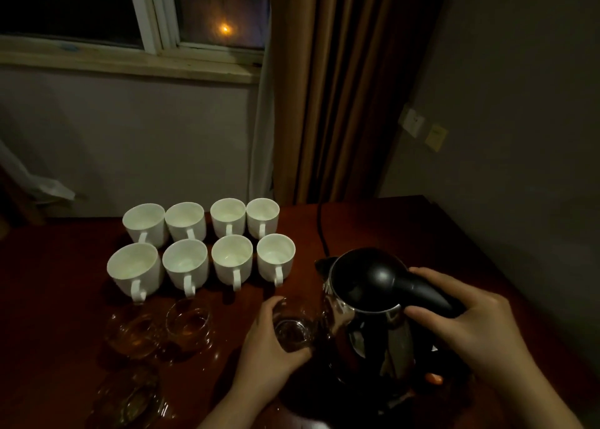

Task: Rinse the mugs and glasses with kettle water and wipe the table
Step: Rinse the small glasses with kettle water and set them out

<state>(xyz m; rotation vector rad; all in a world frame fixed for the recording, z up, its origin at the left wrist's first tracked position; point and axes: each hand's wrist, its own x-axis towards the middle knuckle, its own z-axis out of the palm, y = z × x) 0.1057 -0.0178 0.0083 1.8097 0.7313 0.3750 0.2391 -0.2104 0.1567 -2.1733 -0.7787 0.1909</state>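
Note:
Several white mugs (pixel 207 243) stand upright in two rows on a dark red-brown table (pixel 55 315), handles toward me. In front of them sit clear glasses (pixel 188 323), one more lower left (pixel 130 393). My left hand (pixel 269 344) wraps around a clear glass (pixel 293 328) standing beside the kettle. A steel kettle (pixel 370 318) with a black lid rests on its base at the right. My right hand (pixel 467 318) grips its black handle.
A black power cord (pixel 321 230) runs from the kettle back toward brown curtains (pixel 344 87). A small orange light (pixel 433 378) glows on the kettle base. A window and grey wall lie behind the table. Wall sockets (pixel 414 121) sit on the right wall.

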